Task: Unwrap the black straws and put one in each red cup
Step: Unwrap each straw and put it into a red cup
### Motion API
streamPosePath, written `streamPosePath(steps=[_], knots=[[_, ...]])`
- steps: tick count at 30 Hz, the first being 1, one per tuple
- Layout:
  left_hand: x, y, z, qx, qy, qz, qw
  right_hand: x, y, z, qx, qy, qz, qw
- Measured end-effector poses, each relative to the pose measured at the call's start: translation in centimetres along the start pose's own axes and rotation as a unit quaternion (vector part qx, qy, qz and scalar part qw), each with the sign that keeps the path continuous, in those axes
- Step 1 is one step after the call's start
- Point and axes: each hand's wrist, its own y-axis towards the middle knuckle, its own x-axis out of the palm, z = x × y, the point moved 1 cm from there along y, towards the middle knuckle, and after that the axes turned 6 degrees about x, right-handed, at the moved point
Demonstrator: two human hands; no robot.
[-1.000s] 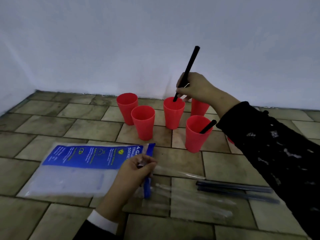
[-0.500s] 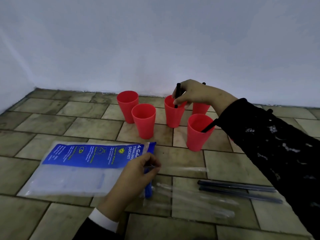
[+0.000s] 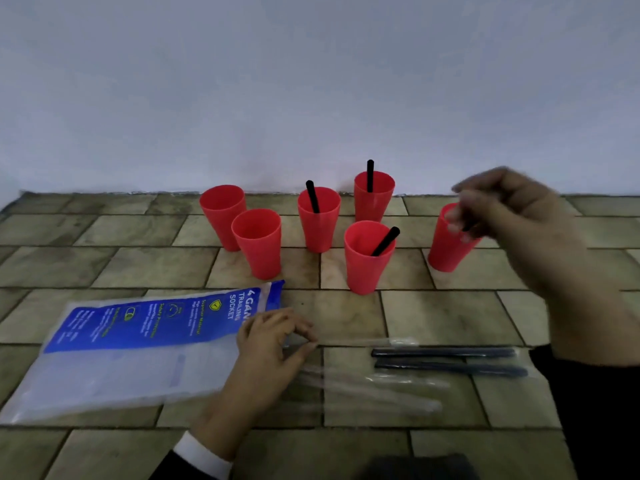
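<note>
Several red cups stand on the tiled floor near the wall. The two leftmost, the back-left cup (image 3: 222, 216) and the cup in front of it (image 3: 258, 240), hold nothing. Black straws (image 3: 312, 197) stand in the middle cup (image 3: 318, 223), the back cup (image 3: 374, 202) and the front cup (image 3: 363, 268). My right hand (image 3: 512, 216) is blurred, with loosely curled fingers holding nothing, and partly covers the rightmost cup (image 3: 446, 251). My left hand (image 3: 273, 344) pinches a clear empty wrapper (image 3: 349, 342) on the floor. Two wrapped black straws (image 3: 443, 352) lie to its right.
A blue and clear plastic bag (image 3: 138, 341) lies flat at the left, beside my left hand. Several empty clear wrappers (image 3: 374, 393) lie in front of the wrapped straws. A pale wall (image 3: 311, 98) rises right behind the cups.
My right hand lowered the straw into the middle cup, let go of it and swung right, in front of the rightmost cup. My left hand stayed on the wrapper.
</note>
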Motion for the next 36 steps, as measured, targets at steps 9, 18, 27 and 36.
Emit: streamPosePath(steps=[9,18,27,36], knots=[[0.6,0.3,-1.4,0.047,0.170,-0.071,0.982,-0.3,-6.4,12.1,0.146,-0.259,-0.072,0.952],[0.9,-0.2,-2.0,0.072,0.229,-0.045,0.970,0.9,-6.1,12.8,0.055,-0.440,-0.185,0.877],[1.6,-0.8,-1.2,0.068,0.241,-0.068,0.966,-0.2,-6.2,10.5,0.027,-0.388,-0.121,0.913],[0.6,0.4,2.5,0.050,-0.063,-0.046,0.996,6.7,-4.7,4.3,-0.076,-0.114,-0.148,0.980]])
